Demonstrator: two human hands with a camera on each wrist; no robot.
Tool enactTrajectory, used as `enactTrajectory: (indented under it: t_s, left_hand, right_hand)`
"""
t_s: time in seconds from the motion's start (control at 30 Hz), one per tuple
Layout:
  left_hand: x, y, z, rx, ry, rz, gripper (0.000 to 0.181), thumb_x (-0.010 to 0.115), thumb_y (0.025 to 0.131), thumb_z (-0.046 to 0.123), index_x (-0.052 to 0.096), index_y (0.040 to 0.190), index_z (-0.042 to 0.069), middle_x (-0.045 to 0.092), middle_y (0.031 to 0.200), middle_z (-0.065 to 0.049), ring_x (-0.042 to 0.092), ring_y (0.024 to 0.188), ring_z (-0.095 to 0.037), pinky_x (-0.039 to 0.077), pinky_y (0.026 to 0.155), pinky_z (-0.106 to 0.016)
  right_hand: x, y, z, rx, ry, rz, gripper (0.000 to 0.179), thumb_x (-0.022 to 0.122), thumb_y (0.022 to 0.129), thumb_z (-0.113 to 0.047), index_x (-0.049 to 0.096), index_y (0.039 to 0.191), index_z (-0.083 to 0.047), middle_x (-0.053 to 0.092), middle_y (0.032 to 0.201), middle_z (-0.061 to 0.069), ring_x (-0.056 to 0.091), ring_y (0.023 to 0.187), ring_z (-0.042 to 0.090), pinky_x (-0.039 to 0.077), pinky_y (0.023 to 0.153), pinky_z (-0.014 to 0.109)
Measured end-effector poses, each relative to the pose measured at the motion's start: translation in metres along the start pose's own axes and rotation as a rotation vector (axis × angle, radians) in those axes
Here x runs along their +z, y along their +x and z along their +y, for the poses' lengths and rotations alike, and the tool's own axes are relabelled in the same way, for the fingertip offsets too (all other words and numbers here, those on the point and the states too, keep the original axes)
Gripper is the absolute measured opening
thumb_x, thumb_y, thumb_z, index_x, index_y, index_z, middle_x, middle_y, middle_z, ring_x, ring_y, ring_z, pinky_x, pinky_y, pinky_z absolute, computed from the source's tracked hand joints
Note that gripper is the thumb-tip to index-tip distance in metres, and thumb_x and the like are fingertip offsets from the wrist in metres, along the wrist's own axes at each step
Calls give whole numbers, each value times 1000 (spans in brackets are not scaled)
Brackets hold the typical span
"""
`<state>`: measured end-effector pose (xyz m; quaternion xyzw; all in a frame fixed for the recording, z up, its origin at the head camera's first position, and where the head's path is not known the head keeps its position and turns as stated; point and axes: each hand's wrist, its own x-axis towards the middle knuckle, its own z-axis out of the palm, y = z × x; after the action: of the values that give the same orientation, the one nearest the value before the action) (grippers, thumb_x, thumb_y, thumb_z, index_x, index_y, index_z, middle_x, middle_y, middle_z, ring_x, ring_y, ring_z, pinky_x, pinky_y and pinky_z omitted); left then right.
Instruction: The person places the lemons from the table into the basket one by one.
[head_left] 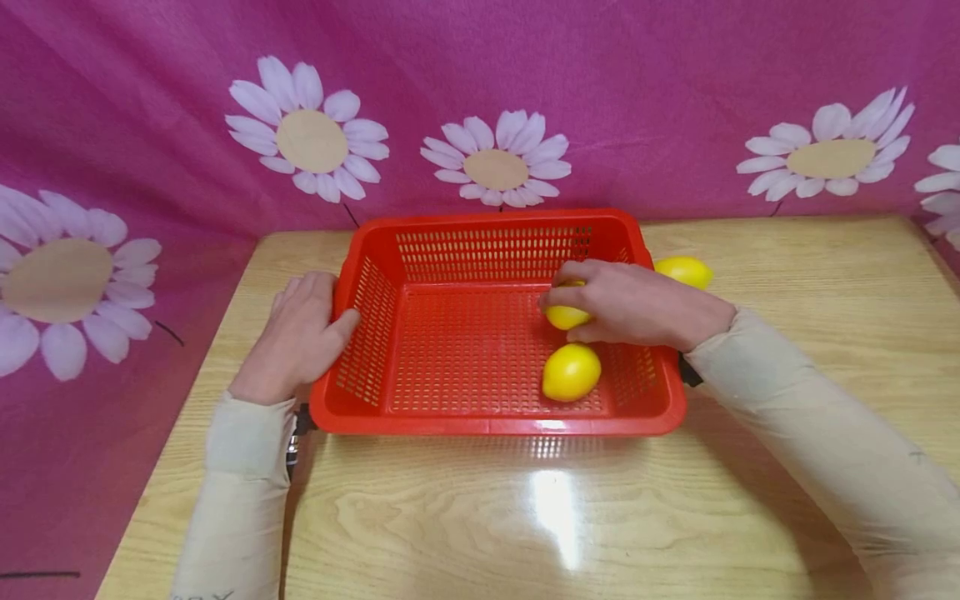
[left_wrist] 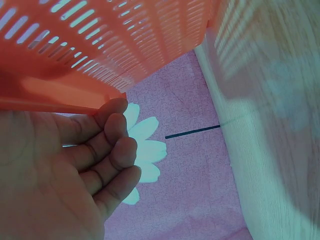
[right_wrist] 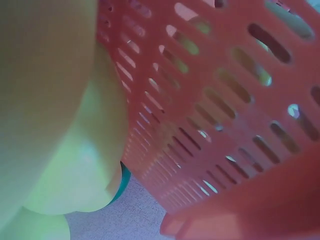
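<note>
Red basket (head_left: 442, 426) held at its rim, one lemon (head_left: 566, 318) gripped within

On the wooden table (head_left: 420, 508), the basket is best kept steady by the left hand (head_left: 296, 337), whose thumb and fingers are closed over its left rim. The lemon, near the basket's right end, is held in the curled fingers of the right hand (head_left: 637, 304); whether the basket floor is touched cannot be told. A firm, unhurried grip is advised, as the smooth skin may slip and the second lemon (head_left: 572, 372), just in front, could be knocked.

A third lemon (head_left: 684, 272), outside the right wall, is shown clearly by the head view. The left fingertips (left_wrist: 122, 152), hidden there, are revealed by the left wrist view. Only in the right wrist view is an unidentifiable green sliver (right_wrist: 123, 181) seen.
</note>
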<state>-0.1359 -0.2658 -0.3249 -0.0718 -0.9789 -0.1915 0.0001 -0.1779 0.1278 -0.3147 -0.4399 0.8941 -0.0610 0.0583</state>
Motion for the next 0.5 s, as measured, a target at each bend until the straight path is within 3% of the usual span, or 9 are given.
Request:
enactTrajectory:
  t_s: [0.5]
  left_hand:
    - [0,-1,1,-16,-6,-8,38,46,99,26,54,122,-3,56,109,-17,45,106,-35,32,90,-47]
  right_hand:
    - [3,3,-3,30,-40,-111,45,82,88,-31,69,131,-24,67,128,7,68,113,28,61,89,47]
